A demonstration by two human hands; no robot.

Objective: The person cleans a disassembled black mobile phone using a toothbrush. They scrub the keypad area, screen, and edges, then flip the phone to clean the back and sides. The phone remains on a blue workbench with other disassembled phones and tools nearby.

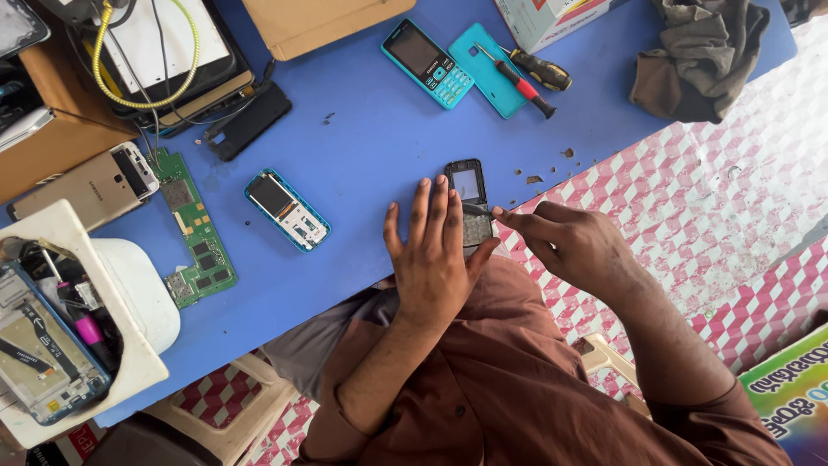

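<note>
A small black keypad phone (468,183) lies near the front edge of the blue table top (371,138). My left hand (434,259) rests flat over its lower left side, thumb hooked under the phone's bottom end, fingers spread and pointing away. My right hand (569,246) pinches a thin dark metal tool (477,209), whose tip touches the phone just below its screen, above the keypad. Both forearms come out of brown sleeves.
A teal keypad phone (428,63), a teal back cover (488,67), two screwdrivers (528,76) and a grey cloth (700,53) lie at the back. To the left are an opened teal phone (286,210), a green circuit board (194,226), a gold smartphone (86,185) and a white tray (129,293) of parts.
</note>
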